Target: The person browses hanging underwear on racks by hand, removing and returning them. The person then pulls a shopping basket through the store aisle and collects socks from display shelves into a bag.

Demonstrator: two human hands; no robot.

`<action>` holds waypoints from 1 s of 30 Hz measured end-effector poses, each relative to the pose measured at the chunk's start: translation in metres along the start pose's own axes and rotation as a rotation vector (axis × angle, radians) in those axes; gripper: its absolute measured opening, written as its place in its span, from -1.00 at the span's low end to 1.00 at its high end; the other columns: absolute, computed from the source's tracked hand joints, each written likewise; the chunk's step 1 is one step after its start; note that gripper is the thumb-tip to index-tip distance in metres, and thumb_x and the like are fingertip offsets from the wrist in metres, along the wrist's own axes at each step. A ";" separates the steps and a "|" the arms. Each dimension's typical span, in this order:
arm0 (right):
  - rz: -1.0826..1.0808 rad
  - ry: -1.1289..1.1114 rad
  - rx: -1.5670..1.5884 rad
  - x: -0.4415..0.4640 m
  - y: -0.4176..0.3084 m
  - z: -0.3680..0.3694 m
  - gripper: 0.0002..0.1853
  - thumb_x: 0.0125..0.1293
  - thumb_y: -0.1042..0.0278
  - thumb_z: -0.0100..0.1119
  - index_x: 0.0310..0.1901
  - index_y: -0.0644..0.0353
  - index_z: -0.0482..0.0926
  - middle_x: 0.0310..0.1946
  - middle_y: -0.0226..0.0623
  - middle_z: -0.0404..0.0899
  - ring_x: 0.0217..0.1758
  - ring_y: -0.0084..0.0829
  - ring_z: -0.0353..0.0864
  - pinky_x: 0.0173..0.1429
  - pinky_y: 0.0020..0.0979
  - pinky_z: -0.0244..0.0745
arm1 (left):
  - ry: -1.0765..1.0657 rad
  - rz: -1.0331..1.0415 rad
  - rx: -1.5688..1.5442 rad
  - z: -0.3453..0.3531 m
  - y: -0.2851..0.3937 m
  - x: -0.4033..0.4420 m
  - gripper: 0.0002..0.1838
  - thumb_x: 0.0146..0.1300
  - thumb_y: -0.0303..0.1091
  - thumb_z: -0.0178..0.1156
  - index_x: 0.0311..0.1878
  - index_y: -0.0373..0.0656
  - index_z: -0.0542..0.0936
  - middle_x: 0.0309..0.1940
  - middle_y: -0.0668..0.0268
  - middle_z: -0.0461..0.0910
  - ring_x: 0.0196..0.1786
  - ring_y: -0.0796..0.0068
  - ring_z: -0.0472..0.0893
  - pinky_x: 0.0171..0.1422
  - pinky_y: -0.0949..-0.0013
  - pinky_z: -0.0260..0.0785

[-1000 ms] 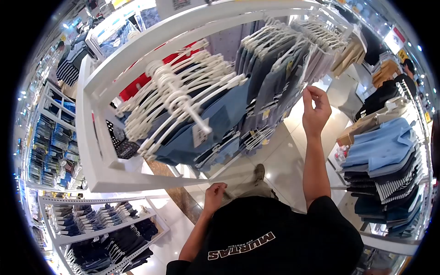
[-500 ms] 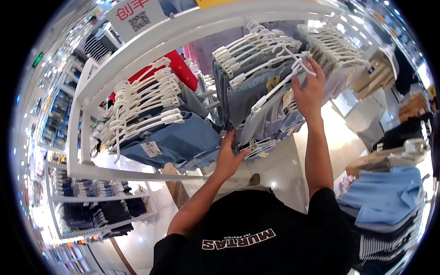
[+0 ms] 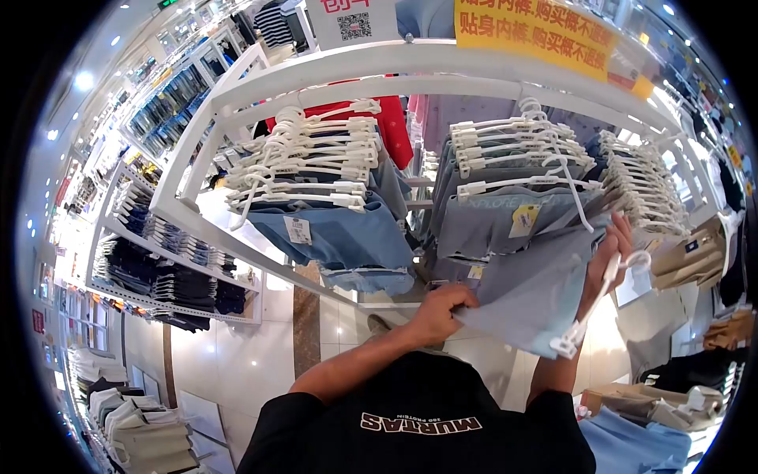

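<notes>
The left hand's fingers [image 3: 467, 297] are closed on the near edge of a light grey garment [image 3: 521, 296], while the right hand [image 3: 608, 253] is behind its other end, beside the white hanger [image 3: 592, 312] clipped to it, and whether those fingers clamp the cloth or the hanger I cannot tell. The garment is stretched between the two hands, tilted, in front of the middle group of hanging grey clothes [image 3: 489, 221]. Farther out, blue clothes [image 3: 335, 237] hang at the left of the white rack [image 3: 316, 65], under a yellow sign [image 3: 533, 35] and a white sign with a QR code [image 3: 353, 24].
</notes>
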State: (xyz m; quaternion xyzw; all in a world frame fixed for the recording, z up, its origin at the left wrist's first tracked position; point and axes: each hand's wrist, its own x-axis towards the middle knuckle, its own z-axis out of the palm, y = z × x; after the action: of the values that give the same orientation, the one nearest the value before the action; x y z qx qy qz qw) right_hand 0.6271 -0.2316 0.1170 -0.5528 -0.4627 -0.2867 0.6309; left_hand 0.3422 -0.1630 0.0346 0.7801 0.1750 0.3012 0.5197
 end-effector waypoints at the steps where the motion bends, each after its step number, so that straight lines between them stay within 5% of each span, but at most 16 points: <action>1: 0.082 0.021 0.010 -0.008 -0.003 -0.005 -0.76 0.58 0.28 -0.03 -0.01 0.28 0.53 0.18 -0.08 0.56 0.36 -0.10 0.44 0.46 -0.08 0.26 | -0.072 -0.073 -0.034 0.004 -0.007 -0.006 -0.77 0.02 -0.51 0.39 -0.21 -0.25 0.64 -0.25 0.20 0.68 -0.14 0.22 0.68 -0.04 0.25 0.49; 3: 0.247 0.071 0.022 -0.024 -0.015 -0.010 -0.69 0.63 0.21 -0.12 0.01 0.30 0.50 0.23 -0.08 0.52 0.35 -0.15 0.44 0.46 -0.12 0.25 | -0.138 -0.118 -0.075 0.014 -0.003 -0.015 -0.84 0.12 -0.50 0.30 -0.21 -0.25 0.64 -0.32 0.17 0.66 -0.28 0.14 0.67 -0.12 0.21 0.48; 7: 0.611 0.218 0.015 -0.058 -0.017 -0.017 -0.61 0.67 0.09 -0.23 -0.05 0.25 0.49 0.31 -0.20 0.45 0.15 -0.34 0.48 0.41 -0.32 0.29 | -0.331 -0.062 -0.050 0.041 -0.003 -0.023 -0.75 0.18 -0.46 0.27 -0.05 -0.20 0.68 -0.28 0.15 0.65 -0.13 0.12 0.68 -0.01 0.19 0.49; 10: 0.782 0.296 0.358 -0.101 0.019 -0.037 -0.62 0.66 0.03 -0.20 -0.06 0.19 0.46 0.29 -0.17 0.46 0.20 -0.34 0.50 0.32 -0.29 0.45 | -0.561 -0.091 -0.075 0.054 -0.002 -0.029 -0.75 0.17 -0.46 0.28 -0.06 -0.19 0.68 -0.23 0.17 0.64 -0.06 0.14 0.66 0.02 0.20 0.47; 12: 0.850 0.246 0.235 -0.090 -0.004 -0.031 -0.63 0.65 0.03 -0.18 -0.04 0.20 0.46 0.27 -0.08 0.46 0.22 -0.30 0.51 0.33 -0.29 0.48 | -0.629 -0.003 -0.163 0.066 -0.008 -0.030 -0.83 0.17 -0.43 0.35 -0.16 -0.21 0.66 -0.31 0.20 0.58 -0.19 0.16 0.60 -0.09 0.21 0.41; 16: 1.017 0.468 0.582 -0.091 -0.021 -0.026 -0.59 0.63 -0.03 -0.15 -0.11 0.20 0.47 0.21 -0.04 0.50 0.16 -0.23 0.54 0.30 -0.23 0.50 | -0.700 -0.015 -0.216 0.068 0.007 -0.017 -0.73 0.14 -0.28 0.48 -0.32 -0.26 0.62 -0.43 0.24 0.53 -0.31 0.22 0.55 -0.22 0.17 0.33; 17: 1.030 0.485 0.626 -0.091 -0.025 -0.029 -0.59 0.63 -0.03 -0.16 -0.11 0.20 0.47 0.20 -0.04 0.50 0.15 -0.23 0.54 0.29 -0.22 0.50 | -0.767 -0.079 -0.244 0.065 0.005 -0.016 -0.65 0.11 -0.21 0.52 -0.20 -0.24 0.64 -0.29 0.22 0.59 -0.18 0.22 0.59 -0.11 0.20 0.39; 20: 1.094 0.513 0.767 -0.085 -0.034 -0.029 -0.58 0.64 -0.04 -0.19 -0.10 0.19 0.46 0.16 -0.06 0.50 0.13 -0.22 0.55 0.28 -0.18 0.51 | -0.685 0.028 -0.204 0.061 0.002 -0.013 -0.56 0.13 -0.25 0.51 0.05 -0.19 0.64 0.07 0.19 0.60 0.15 0.25 0.59 0.20 0.28 0.44; 21: 1.141 0.529 0.786 -0.080 -0.041 -0.031 -0.58 0.64 -0.05 -0.20 -0.09 0.19 0.45 0.14 -0.07 0.50 0.13 -0.21 0.54 0.28 -0.17 0.51 | -0.716 -0.065 -0.251 0.061 -0.016 -0.016 -0.37 0.21 -0.26 0.45 0.33 -0.17 0.49 0.28 0.17 0.50 0.36 0.26 0.46 0.42 0.22 0.33; 24: 1.246 0.561 0.928 -0.077 -0.055 -0.032 -0.55 0.64 -0.07 -0.23 -0.08 0.20 0.42 0.10 -0.09 0.50 0.15 -0.19 0.52 0.29 -0.13 0.52 | -0.269 -0.333 -0.207 0.087 -0.063 -0.011 -0.30 0.24 -0.19 0.42 0.39 -0.22 0.40 0.29 0.14 0.48 0.32 0.21 0.48 0.44 0.17 0.29; 27: 1.324 0.564 1.016 -0.081 -0.061 -0.031 -0.54 0.64 -0.08 -0.26 -0.08 0.22 0.39 0.09 -0.09 0.50 0.20 -0.18 0.49 0.32 -0.10 0.52 | -0.075 -0.341 -0.180 0.114 -0.092 0.006 -0.28 0.27 -0.19 0.40 0.40 -0.29 0.35 0.28 0.12 0.46 0.27 0.25 0.51 0.37 0.20 0.34; 30: 1.386 0.573 1.058 -0.082 -0.056 -0.031 -0.54 0.64 -0.07 -0.28 -0.09 0.23 0.38 0.09 -0.07 0.50 0.23 -0.18 0.47 0.35 -0.09 0.52 | -0.315 -0.591 -0.564 0.112 -0.079 0.014 -0.51 0.37 -0.27 0.30 0.28 -0.29 0.46 0.11 0.20 0.56 0.08 0.43 0.57 0.17 0.33 0.43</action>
State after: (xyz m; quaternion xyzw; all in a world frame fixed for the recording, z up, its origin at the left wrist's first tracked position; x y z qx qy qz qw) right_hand 0.5530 -0.2864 0.0689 -0.2536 0.0754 0.2788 0.9232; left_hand 0.4289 -0.2028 -0.0647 0.5606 0.2201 0.0528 0.7965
